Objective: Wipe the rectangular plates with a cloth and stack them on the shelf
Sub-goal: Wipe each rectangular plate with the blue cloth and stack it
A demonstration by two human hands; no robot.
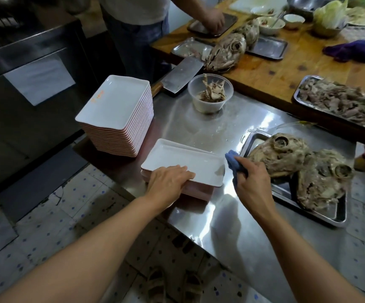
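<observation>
A white rectangular plate (181, 159) lies on top of a short stack of pink-edged plates (199, 192) at the near-left corner of the steel table (231, 219). My left hand (169, 182) rests on the plate's near edge, fingers laid flat over the rim. My right hand (252, 179) grips a blue cloth (231, 159) just off the plate's right end, beside it and not on it. A tall stack of the same white plates (116, 110) stands behind, to the left.
A metal tray (338, 215) with cooked animal heads (286, 158) sits right of my right hand. A plastic tub of scraps (210, 92) and a cleaver (181, 75) lie further back. Another person (137, 29) works at the wooden table (308, 66), which carries trays, bowls and a purple cloth (351, 51).
</observation>
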